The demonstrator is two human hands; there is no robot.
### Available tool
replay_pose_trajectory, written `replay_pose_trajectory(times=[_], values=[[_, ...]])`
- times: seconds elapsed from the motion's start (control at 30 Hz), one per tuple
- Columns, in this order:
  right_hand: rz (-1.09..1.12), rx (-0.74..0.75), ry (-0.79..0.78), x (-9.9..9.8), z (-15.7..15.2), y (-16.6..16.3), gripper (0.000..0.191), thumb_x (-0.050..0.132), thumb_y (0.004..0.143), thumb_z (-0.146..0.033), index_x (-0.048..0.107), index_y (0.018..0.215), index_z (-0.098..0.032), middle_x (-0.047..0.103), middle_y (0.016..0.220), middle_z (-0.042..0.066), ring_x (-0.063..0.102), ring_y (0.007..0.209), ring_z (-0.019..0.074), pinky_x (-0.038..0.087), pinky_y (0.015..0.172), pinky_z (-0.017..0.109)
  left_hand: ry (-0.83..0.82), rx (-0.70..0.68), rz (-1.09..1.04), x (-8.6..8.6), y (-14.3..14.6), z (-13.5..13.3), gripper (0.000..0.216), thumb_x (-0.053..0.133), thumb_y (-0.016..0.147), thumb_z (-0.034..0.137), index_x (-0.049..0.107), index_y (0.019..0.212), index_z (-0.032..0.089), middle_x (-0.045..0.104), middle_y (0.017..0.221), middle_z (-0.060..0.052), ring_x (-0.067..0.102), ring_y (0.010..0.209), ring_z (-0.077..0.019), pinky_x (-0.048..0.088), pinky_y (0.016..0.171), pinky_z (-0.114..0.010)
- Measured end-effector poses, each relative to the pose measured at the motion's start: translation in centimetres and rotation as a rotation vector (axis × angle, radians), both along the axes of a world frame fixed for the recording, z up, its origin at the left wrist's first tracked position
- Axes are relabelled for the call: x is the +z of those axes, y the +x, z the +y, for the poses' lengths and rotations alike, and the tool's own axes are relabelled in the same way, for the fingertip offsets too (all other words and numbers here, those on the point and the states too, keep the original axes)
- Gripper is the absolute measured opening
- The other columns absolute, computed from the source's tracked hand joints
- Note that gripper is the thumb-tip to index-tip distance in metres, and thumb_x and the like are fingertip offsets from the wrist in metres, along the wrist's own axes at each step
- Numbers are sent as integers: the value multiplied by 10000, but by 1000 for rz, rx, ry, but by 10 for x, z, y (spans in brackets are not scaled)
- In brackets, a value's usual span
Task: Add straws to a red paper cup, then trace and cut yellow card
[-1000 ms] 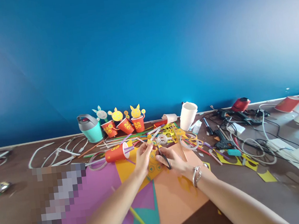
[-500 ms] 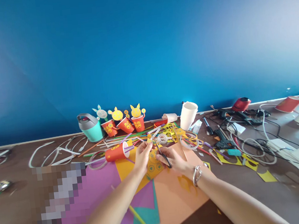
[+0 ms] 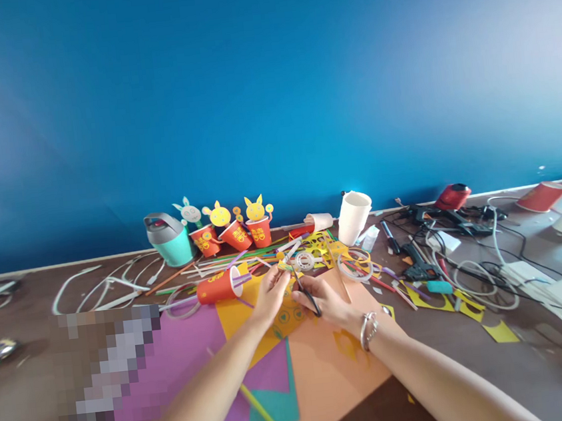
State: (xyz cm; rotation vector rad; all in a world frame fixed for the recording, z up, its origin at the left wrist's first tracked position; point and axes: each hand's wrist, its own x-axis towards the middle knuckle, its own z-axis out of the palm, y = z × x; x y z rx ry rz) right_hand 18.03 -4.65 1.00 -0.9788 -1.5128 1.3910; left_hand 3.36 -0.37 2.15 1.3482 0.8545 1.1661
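My right hand (image 3: 317, 295) grips a pair of scissors (image 3: 310, 299) with dark handles, the blades pointing up and left. Between the fingertips of my left hand (image 3: 271, 292) is a small piece of yellow paper (image 3: 284, 266), close to the blades. Whether the blades touch it I cannot tell. Beneath both hands lies an orange-yellow sheet (image 3: 245, 318) with round shapes and hearts drawn on it. It overlaps a purple sheet (image 3: 176, 355) and a peach sheet (image 3: 338, 372). A red paper cup (image 3: 215, 288) lies on its side left of my left hand.
Red cups with paper animal heads (image 3: 259, 231) stand at the back beside a turquoise lidded container (image 3: 173, 243). A white cup (image 3: 355, 217) is to their right. Further right lie a glue gun (image 3: 420, 264), tangled cables and a power strip (image 3: 556, 295). Yellow scraps (image 3: 501, 332) are scattered about.
The small yellow piece in my left fingers has turned slightly and shifted a little right toward the scissors. My right hand has barely moved.
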Motion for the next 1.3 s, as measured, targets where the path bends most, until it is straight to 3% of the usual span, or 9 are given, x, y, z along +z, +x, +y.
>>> replay_pose_trajectory(times=[0.5,0.97,1.3], values=[[-90,-44,-19,6,0,-1,400,648,772,-551,482,706,-194,436,526,-53,400,447,85,284,421,220,-8,-16,28,-3,-4,5,217,643,762,399,650,814,188,641,787,-12,565,779,-177,449,723,-264],[-83,-14,-37,14,-2,1,413,630,778,-558,484,709,-177,450,533,-48,393,460,80,278,432,216,36,-140,103,2,-8,5,264,563,824,396,634,937,169,685,1014,-55,601,1016,-238,430,942,-350],[-151,-34,-19,12,1,2,397,625,788,-519,455,660,-184,423,513,-54,372,441,73,277,415,211,34,-135,122,5,-11,6,260,575,809,373,636,945,160,679,941,-54,599,957,-230,432,898,-340]])
